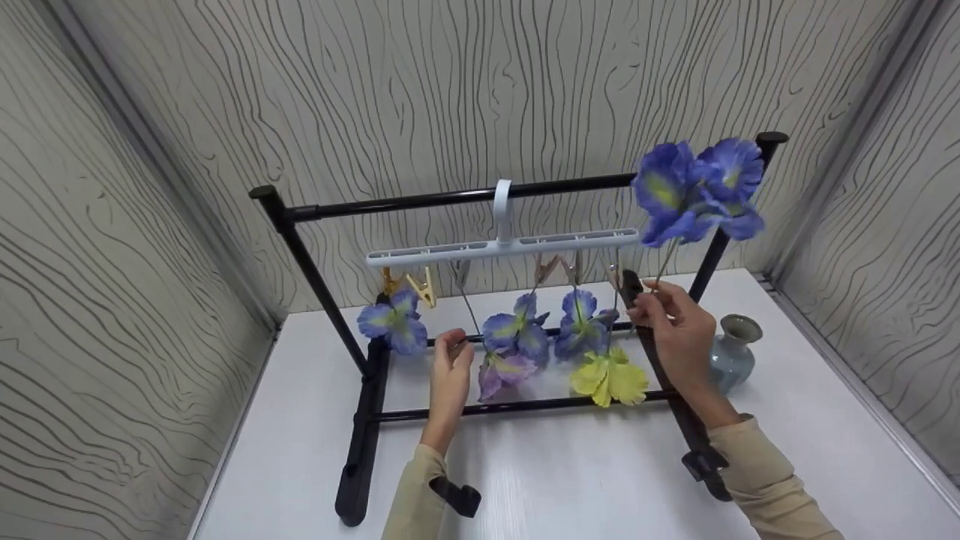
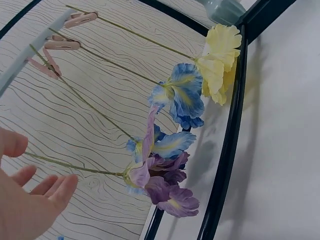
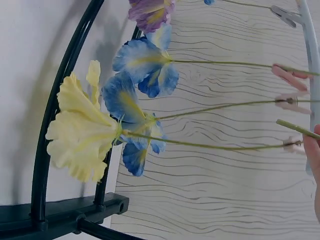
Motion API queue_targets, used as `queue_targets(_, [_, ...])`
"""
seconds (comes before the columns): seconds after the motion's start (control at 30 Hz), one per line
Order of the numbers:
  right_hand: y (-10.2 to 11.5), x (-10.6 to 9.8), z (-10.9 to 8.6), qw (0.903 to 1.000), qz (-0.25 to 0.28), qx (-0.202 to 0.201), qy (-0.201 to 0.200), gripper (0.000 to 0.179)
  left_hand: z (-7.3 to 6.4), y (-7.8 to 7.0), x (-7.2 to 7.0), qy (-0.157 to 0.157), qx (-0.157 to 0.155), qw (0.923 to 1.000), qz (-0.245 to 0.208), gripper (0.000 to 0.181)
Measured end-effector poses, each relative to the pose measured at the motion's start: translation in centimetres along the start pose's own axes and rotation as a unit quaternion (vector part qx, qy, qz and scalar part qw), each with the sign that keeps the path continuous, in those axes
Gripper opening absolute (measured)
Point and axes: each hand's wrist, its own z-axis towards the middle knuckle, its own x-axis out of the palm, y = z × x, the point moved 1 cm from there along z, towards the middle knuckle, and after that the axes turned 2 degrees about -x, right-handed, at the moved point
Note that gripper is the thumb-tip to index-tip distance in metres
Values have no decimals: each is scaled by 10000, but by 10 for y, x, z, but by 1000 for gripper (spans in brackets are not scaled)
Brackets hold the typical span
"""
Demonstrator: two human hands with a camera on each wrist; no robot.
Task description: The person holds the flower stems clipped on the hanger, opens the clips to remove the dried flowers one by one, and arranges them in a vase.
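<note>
My right hand [image 1: 681, 334] pinches the stem of blue artificial irises [image 1: 694, 191], whose blooms point up in front of the rack's right end. In the right wrist view the cut stem end [image 3: 292, 127] sticks out past the fingertips. My left hand [image 1: 451, 375] is raised beside a hanging purple iris [image 1: 504, 373], fingers loosely bent and holding nothing. From a pale blue clip hanger [image 1: 442, 253], blue irises [image 1: 517, 328], the purple one and a yellow iris [image 1: 611, 376] hang head down by clipped stems. Another blue iris [image 1: 395, 322] is at the left.
The hanger hooks over the top bar [image 1: 405, 202] of a black rack standing on a white table [image 1: 570, 472]. A yellow clip [image 1: 424, 287] hangs near its left end. A blue-grey vase [image 1: 735, 352] stands to the right, partly behind my right hand. Patterned panels surround the table.
</note>
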Motion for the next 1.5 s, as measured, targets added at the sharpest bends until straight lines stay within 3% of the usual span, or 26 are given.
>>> queue_targets(0.27, [-4, -28, -1, 9965, -151, 467, -679, 24, 3, 7, 8, 41, -60, 9998, 161, 43])
queue_targets(0.5, [-9, -54, 6, 9842, 339, 1223, -1233, 19, 6, 8, 15, 30, -22, 9999, 116, 41])
queue_targets(0.63, [-13, -70, 8, 9748, -386, 1835, -1205, 15, 8, 9, 16, 81, -91, 9998, 182, 41])
queue_targets(0.7, [-17, -77, 9, 9722, -661, 1960, -1101, 15, 9, 9, 17, 123, -94, 9995, 276, 42])
queue_targets(0.77, [-21, -83, 10, 9720, -761, 1970, -1035, 16, 12, 10, 17, 168, -88, 9993, 322, 43])
queue_targets(0.93, [-30, -93, 9, 9733, -325, 1951, -1165, 15, 15, 15, 19, 241, -164, 9992, 283, 46])
queue_targets(1.07, [-37, -102, 7, 9661, -95, 2174, -1391, 13, 15, 17, 21, 252, -213, 9991, 280, 47])
queue_targets(1.3, [-47, -118, 9, 9586, 64, 2131, -1889, 9, 16, 19, 25, -79, 141, 9991, 391, 30])
queue_targets(1.5, [-53, -129, 8, 9512, 638, 1905, -2344, 18, 18, 18, 27, -291, 242, 9977, 567, 14])
